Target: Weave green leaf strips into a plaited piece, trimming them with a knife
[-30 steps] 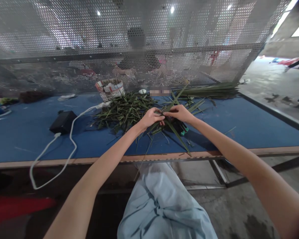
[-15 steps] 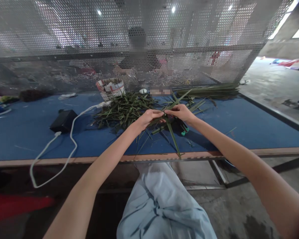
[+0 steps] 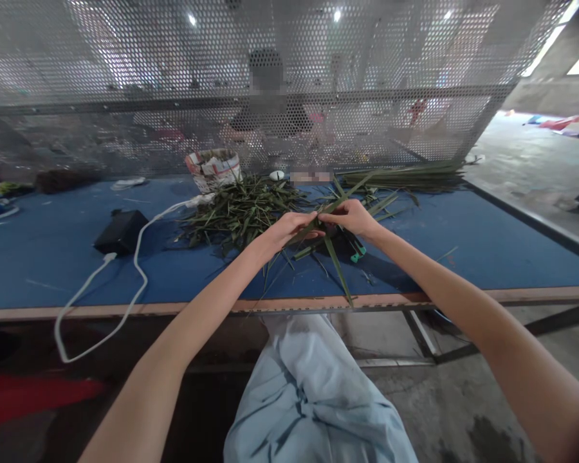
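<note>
Shifted leftward since the earlier frame, the long green leaf blade (image 3: pixel 336 267) hangs from between my hands, its tip at the edge of the blue table (image 3: pixel 43 270). My left hand (image 3: pixel 289 231) and right hand (image 3: pixel 350 217) both pinch closed on the leaves, just beside a heap of leaves (image 3: pixel 241 215).

The one head-worn camera looks forward and down from behind and above the grip (image 3: pixel 321 225), which sits close ahead at mid-frame, with the blue surface (image 3: pixel 43 276) stretching out around it.
</note>
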The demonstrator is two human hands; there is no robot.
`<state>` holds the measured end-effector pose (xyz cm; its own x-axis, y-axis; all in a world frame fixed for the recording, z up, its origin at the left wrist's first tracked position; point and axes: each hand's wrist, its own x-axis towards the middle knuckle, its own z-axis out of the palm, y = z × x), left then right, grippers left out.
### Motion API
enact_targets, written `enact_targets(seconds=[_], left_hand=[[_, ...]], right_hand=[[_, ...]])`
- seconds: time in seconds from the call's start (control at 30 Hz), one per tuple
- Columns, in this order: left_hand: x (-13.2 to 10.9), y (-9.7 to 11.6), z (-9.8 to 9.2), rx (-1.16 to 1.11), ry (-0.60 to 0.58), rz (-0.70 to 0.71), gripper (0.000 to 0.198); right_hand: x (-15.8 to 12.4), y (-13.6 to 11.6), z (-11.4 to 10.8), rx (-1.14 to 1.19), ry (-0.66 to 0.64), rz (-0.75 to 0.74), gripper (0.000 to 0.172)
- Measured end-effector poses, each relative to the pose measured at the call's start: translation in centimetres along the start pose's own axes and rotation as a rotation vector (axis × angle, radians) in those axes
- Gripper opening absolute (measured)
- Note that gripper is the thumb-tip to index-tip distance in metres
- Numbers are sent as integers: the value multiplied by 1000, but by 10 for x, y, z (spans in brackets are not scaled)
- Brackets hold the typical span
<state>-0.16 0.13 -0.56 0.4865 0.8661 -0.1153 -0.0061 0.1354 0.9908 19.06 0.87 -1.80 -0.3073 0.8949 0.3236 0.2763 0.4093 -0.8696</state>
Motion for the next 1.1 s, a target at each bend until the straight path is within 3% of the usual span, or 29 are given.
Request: enact_targets(seconds=[0.23,0.73,0.87,1.1], left_hand=[[1,-8,0,256,3,143,34],[1,-5,0,261,48,141,23],[-1,-3,1,265,65,180,28],[2,-7,-4,325,-9,190,38]], right_hand=[[-2,-5,4,-35,20,17,45],[-3,-11,8,-17,21,56,58],[-1,-7,8,14,34,23,57],[1,-4,8,-2,48,39,57]])
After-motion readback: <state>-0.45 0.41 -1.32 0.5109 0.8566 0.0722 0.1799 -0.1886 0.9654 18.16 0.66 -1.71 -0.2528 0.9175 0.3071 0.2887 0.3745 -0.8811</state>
